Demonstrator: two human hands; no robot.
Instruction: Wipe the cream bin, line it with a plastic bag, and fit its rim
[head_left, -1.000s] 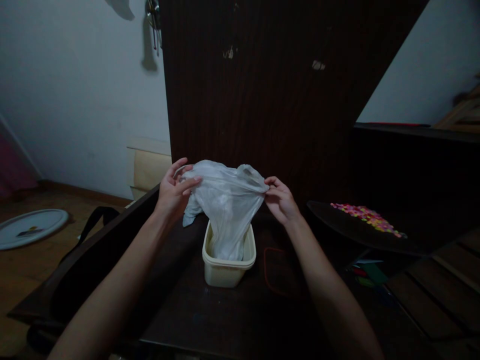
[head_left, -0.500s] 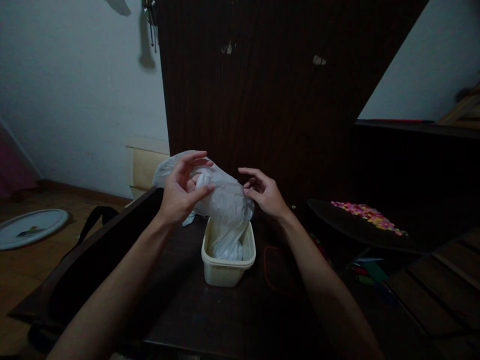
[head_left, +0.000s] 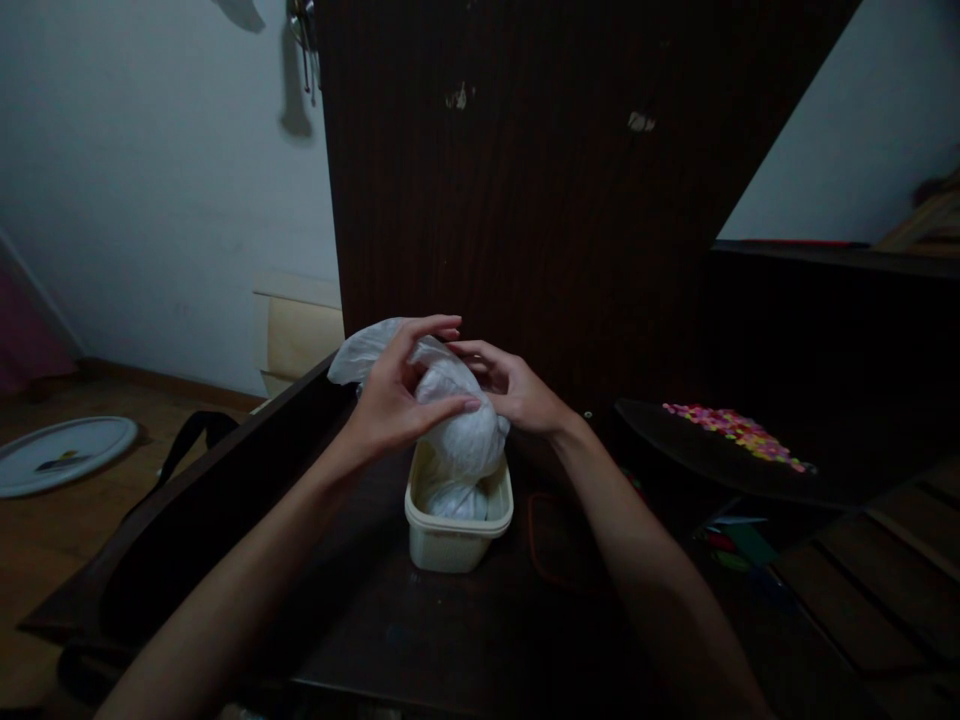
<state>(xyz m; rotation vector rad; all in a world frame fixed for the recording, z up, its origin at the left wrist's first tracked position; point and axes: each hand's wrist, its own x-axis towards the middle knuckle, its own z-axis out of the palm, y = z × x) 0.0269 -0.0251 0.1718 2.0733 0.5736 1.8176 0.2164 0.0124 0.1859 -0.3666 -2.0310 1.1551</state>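
While the left hand (head_left: 397, 400) grasped the crumpled, thin white plastic bag (head_left: 469, 440) between thumb and fingers at the centre of the frame, the right hand (head_left: 525, 393) touched its right side, fingertips partly hidden, so whether they gripped could not be told. The bag lay between both hands, spreading left behind the left one and reaching down into the cream rectangular plastic tub (head_left: 450, 548) on the dark brown tabletop (head_left: 360, 610).

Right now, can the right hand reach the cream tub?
Probably yes: the right hand is at the plastic bag above the cream tub, whose near right rim looks uncovered.
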